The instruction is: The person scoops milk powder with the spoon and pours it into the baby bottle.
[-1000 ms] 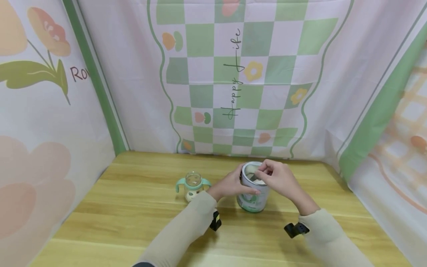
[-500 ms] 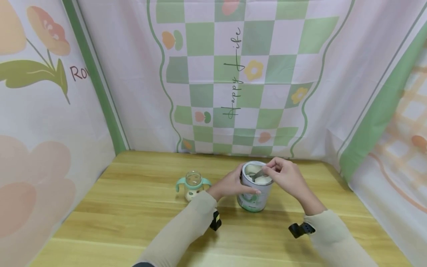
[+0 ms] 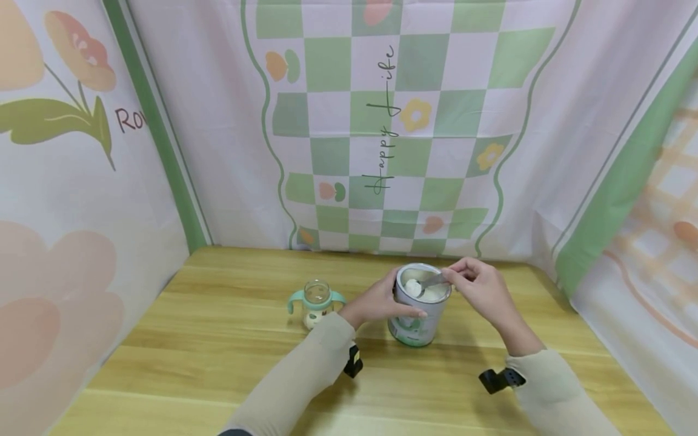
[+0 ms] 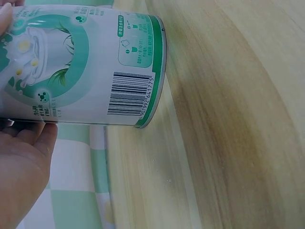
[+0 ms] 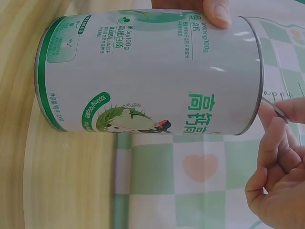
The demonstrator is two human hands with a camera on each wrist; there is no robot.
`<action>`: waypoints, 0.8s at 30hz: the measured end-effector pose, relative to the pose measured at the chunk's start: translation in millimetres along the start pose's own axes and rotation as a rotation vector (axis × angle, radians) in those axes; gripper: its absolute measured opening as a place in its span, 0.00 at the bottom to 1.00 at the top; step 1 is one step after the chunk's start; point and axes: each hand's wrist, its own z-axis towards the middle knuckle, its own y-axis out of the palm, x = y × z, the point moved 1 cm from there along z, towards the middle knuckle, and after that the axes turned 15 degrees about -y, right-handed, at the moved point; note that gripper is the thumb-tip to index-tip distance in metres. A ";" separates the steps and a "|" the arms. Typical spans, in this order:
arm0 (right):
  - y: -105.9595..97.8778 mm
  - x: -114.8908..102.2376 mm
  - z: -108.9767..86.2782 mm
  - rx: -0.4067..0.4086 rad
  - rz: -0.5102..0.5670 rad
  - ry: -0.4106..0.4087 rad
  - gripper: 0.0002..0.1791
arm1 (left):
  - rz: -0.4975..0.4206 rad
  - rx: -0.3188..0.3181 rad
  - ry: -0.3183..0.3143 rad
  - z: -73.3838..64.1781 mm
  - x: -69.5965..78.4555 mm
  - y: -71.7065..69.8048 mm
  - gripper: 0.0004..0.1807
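Note:
A white and green milk powder can (image 3: 415, 327) stands upright and open on the table, pale powder inside. My left hand (image 3: 378, 301) grips its upper part from the left, with the thumb along the near side; in the left wrist view part of that hand (image 4: 24, 167) lies against the can (image 4: 90, 71). Between thumb and fingers, my right hand (image 3: 482, 297) pinches the handle of a metal spoon (image 3: 434, 280). The spoon's bowl carries a white heap of powder within the can's mouth. In the right wrist view the can hides most of the spoon (image 5: 275, 108).
A clear baby bottle (image 3: 316, 295) with mint-green handles and no lid stands left of the can, partly behind my left sleeve (image 3: 305, 369). The wooden table (image 3: 180, 345) ends at a checked cloth (image 3: 382, 151) at the back.
My right hand has moved rightward with the spoon, from deeper in the can toward its right rim. The spoon's heap of powder now shows. My left hand and the can have stayed in place.

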 end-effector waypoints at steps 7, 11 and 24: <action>-2.0 2.0 -1.8 0.051 0.053 0.028 0.19 | -0.004 0.002 0.021 -1.1 0.0 0.0 0.47; -2.1 5.5 -2.2 0.076 0.067 0.032 0.20 | -0.006 0.002 0.026 -1.2 -0.6 -0.2 0.46; -5.6 10.9 -1.5 0.110 0.231 0.097 0.20 | 0.027 0.008 0.021 -0.9 0.9 -0.3 0.48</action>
